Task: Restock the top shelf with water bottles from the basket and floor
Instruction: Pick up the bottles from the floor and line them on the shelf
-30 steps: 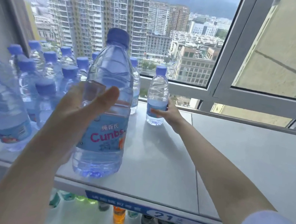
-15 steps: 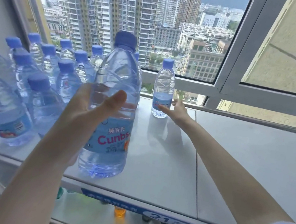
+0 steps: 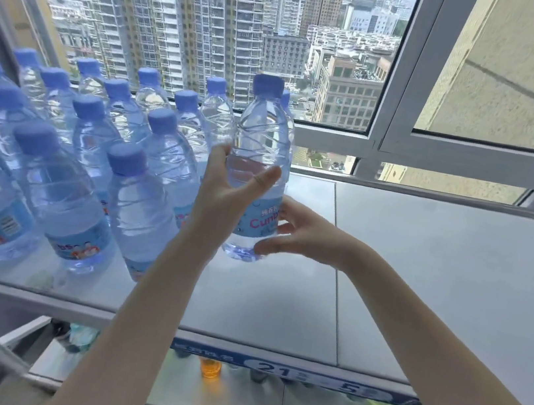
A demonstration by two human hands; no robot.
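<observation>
My left hand (image 3: 225,196) grips a clear water bottle (image 3: 263,139) with a blue cap and a pale blue label. It holds the bottle by the middle, upright, with the base at the grey top shelf (image 3: 420,277). My right hand (image 3: 305,236) is beside the bottle's lower right side, fingers spread, its fingertips touching the label and the base. Several rows of matching bottles (image 3: 89,175) fill the left part of the shelf. Directly behind the held bottle another bottle (image 3: 287,96) is mostly hidden; only its cap edge shows.
A window frame (image 3: 388,144) runs along the back of the shelf, with tall buildings outside. A blue price strip (image 3: 285,371) lines the shelf's front edge. Below it, a lower shelf holds coloured drinks (image 3: 209,369). The right half of the top shelf is bare.
My right hand let go of the far bottle and drew back to the held bottle's side. My left hand carried its bottle farther back and right, next to the rows.
</observation>
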